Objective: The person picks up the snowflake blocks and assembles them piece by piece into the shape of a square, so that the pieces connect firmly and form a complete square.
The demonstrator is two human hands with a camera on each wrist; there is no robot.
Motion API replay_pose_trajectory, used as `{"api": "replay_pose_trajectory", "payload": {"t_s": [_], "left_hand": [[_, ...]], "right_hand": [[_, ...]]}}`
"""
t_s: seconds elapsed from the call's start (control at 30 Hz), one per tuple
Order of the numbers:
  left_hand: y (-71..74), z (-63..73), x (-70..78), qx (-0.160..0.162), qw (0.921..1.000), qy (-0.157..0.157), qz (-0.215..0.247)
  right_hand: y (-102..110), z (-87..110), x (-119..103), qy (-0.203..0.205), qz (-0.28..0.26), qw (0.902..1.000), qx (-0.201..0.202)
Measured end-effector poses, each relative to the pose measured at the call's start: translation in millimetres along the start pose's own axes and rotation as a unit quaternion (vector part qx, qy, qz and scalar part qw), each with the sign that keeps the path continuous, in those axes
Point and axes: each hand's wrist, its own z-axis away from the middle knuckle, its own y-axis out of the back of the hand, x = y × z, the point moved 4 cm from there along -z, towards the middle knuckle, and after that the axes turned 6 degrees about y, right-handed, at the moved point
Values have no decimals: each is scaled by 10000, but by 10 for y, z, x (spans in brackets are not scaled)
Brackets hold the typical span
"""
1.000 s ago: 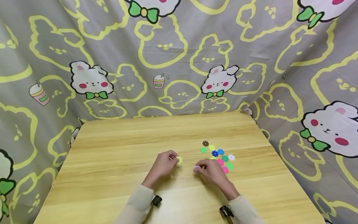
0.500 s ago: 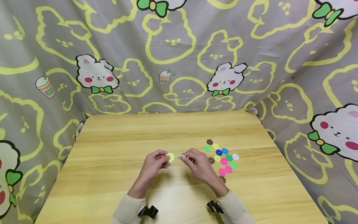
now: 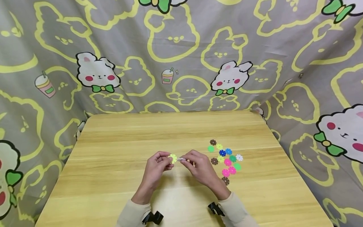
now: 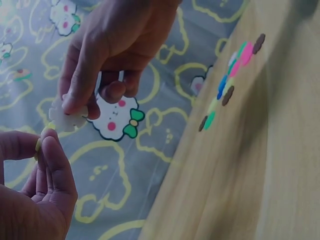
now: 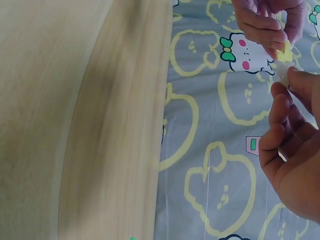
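Note:
My left hand (image 3: 155,167) pinches a yellow notched plastic disc (image 3: 174,158) between thumb and fingers, above the middle of the table. From the right, my right hand (image 3: 200,166) pinches a white notched disc (image 4: 69,119), which looks edge-on in the head view. The two discs meet at their rims, set at an angle to each other; in the right wrist view the yellow disc (image 5: 285,52) sits just above the white disc (image 5: 284,71). How deep the notches fit into each other cannot be made out. Fingertips hide part of both discs.
Right of my hands, several loose notched discs lie on the wooden table (image 3: 119,135), among them a pink disc (image 3: 227,162), a dark blue disc (image 3: 222,153), a brown disc (image 3: 225,181) and another white disc (image 3: 239,157). A patterned grey curtain (image 3: 136,41) encloses the table's back and sides.
Both hands have moved left and closer together. The white disc, apart from the yellow one at first, now touches its edge. The loose discs lie as before.

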Motion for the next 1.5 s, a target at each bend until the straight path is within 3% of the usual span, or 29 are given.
{"api": "replay_pose_trajectory", "payload": {"t_s": [0.27,0.53,0.77,1.2,1.5], "left_hand": [[-6,19,-26,63,9998,-109,-143],[1,39,-35,219,9991,-173,-316],[20,36,-67,258,9992,-90,-283],[-17,16,-118,167,9997,-26,-157],[5,12,-154,37,9992,70,-394]], "right_hand": [[-12,-16,-61,517,910,9945,-89],[-10,-28,-99,936,1199,9881,247],[-66,-21,-133,1369,1534,9783,266],[-165,6,-163,1491,1728,9705,780],[-125,-27,-132,1275,1790,9744,478]]}}
